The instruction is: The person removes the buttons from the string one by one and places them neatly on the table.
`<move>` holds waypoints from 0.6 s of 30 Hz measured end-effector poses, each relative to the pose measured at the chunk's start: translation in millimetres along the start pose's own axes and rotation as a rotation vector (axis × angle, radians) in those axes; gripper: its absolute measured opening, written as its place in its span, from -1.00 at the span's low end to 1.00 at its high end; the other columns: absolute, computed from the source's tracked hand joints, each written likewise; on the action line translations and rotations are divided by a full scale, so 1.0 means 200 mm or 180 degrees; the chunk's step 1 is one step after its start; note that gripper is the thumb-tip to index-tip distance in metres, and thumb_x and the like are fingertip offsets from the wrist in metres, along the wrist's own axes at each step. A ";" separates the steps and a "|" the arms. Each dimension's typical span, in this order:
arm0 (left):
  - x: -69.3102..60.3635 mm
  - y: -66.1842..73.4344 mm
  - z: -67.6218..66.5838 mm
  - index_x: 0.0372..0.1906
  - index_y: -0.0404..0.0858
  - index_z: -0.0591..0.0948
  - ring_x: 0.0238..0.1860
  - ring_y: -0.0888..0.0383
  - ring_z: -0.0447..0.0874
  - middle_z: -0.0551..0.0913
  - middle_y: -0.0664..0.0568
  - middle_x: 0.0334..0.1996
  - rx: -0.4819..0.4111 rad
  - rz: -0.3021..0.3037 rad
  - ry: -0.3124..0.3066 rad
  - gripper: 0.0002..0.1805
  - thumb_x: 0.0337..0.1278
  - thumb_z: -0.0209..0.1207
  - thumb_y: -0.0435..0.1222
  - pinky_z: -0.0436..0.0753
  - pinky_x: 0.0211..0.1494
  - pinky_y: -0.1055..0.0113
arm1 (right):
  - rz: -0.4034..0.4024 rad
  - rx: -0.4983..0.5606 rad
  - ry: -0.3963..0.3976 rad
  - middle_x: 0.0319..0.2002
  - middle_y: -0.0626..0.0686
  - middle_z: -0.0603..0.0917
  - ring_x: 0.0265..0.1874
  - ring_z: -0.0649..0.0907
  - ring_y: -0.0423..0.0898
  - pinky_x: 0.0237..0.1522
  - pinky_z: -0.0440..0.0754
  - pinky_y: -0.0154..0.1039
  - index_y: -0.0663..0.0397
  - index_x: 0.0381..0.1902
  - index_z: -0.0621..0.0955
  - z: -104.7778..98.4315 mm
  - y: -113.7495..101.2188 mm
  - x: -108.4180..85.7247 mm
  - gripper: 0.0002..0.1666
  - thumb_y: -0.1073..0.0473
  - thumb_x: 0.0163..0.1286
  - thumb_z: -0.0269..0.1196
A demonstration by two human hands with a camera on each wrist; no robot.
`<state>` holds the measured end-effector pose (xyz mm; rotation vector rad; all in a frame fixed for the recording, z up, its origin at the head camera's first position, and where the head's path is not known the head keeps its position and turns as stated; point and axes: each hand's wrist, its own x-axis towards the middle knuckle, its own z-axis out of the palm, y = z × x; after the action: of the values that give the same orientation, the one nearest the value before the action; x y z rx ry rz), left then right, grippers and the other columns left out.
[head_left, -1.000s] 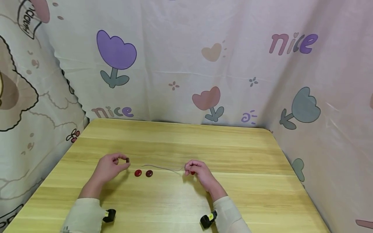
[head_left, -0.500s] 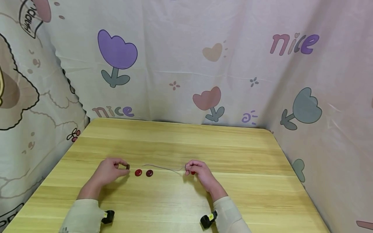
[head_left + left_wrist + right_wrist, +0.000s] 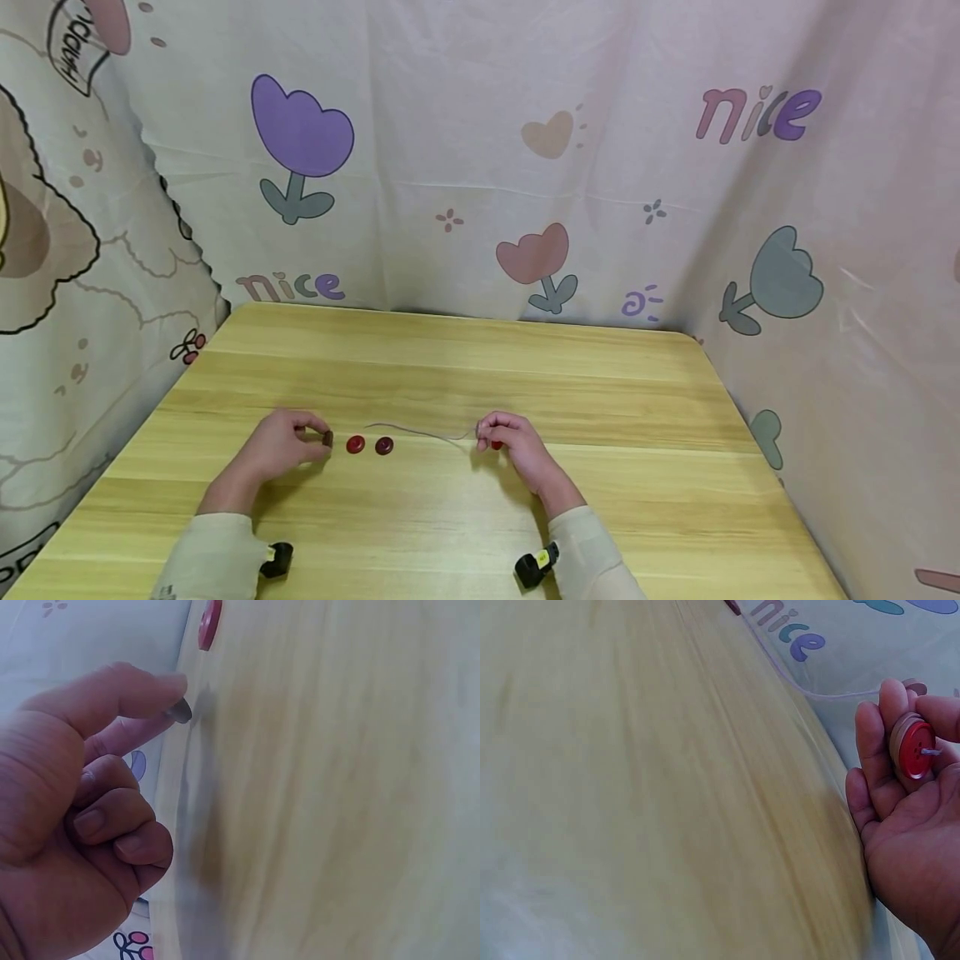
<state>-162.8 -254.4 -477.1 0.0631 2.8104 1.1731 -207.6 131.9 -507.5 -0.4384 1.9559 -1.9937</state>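
Note:
My left hand (image 3: 276, 447) pinches a dark brown button (image 3: 327, 438) on edge between thumb and index finger, just above the table; in the left wrist view it looks grey (image 3: 180, 711). Right of it a red button (image 3: 356, 444) and a dark maroon button (image 3: 384, 446) lie flat. My right hand (image 3: 519, 446) pinches a thin string (image 3: 420, 432), whose loose end trails left across the table. In the right wrist view, a red button (image 3: 916, 750) with string through it sits with others against the curled fingers, and another button (image 3: 914, 686) is at the fingertips.
The light wooden table (image 3: 450, 517) ends at a patterned curtain (image 3: 442, 150) behind it. More curtain hangs at both sides. A small black camera is strapped at each wrist, the left (image 3: 277, 559) and the right (image 3: 536, 567).
My left hand has lowered toward the table with the brown button, coming level with the two loose buttons. The right hand and string have stayed put.

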 end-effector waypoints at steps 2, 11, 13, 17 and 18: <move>0.01 -0.01 0.01 -0.16 -0.24 0.74 -0.32 0.02 0.33 0.53 -0.05 -0.30 -0.0024 -0.0030 -0.0015 -0.71 -0.05 0.49 -0.27 0.35 -0.33 0.17 | -0.0002 0.0004 -0.0001 -0.44 0.02 0.65 -0.29 0.62 -0.03 -0.11 0.41 -0.13 0.38 -0.28 0.60 0.00 0.00 0.00 -0.73 0.21 0.41 0.14; 0.02 -0.03 0.03 -0.19 -0.24 0.75 -0.41 0.06 0.28 0.40 -0.01 -0.46 -0.0066 -0.0047 -0.0034 -0.73 -0.07 0.50 -0.30 0.28 -0.40 0.20 | -0.0002 -0.0005 -0.0011 -0.42 0.01 0.64 -0.28 0.63 -0.04 -0.12 0.41 -0.15 0.38 -0.30 0.57 0.00 0.00 0.01 -0.82 0.32 0.39 0.09; 0.02 -0.03 0.02 -0.19 -0.24 0.75 -0.41 0.06 0.28 0.41 -0.01 -0.45 -0.0076 -0.0047 -0.0040 -0.72 -0.06 0.50 -0.29 0.28 -0.40 0.20 | 0.0002 -0.0006 -0.0006 -0.42 0.03 0.64 -0.28 0.62 -0.03 -0.11 0.41 -0.15 0.42 -0.28 0.56 0.00 0.00 0.01 -0.82 0.34 0.38 0.09; 0.02 -0.03 0.02 -0.19 -0.25 0.74 -0.42 0.06 0.27 0.39 0.00 -0.47 -0.0099 -0.0060 -0.0051 -0.73 -0.05 0.50 -0.29 0.27 -0.41 0.21 | 0.0017 -0.0002 0.0002 -0.41 0.05 0.63 -0.28 0.62 -0.02 -0.11 0.40 -0.14 0.48 -0.25 0.55 0.00 0.00 0.00 -0.80 0.35 0.40 0.08; 0.02 -0.03 0.02 -0.20 -0.25 0.74 -0.43 0.07 0.27 0.38 0.00 -0.48 -0.0104 -0.0065 -0.0049 -0.73 -0.05 0.50 -0.30 0.27 -0.41 0.22 | 0.0026 0.0004 0.0003 -0.40 0.05 0.63 -0.28 0.62 -0.02 -0.11 0.40 -0.14 0.49 -0.25 0.54 0.00 0.00 0.00 -0.79 0.35 0.41 0.08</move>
<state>-167.2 -255.5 -485.6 0.0409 2.7711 1.2086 -208.8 132.2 -507.8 -0.4285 1.9536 -1.9905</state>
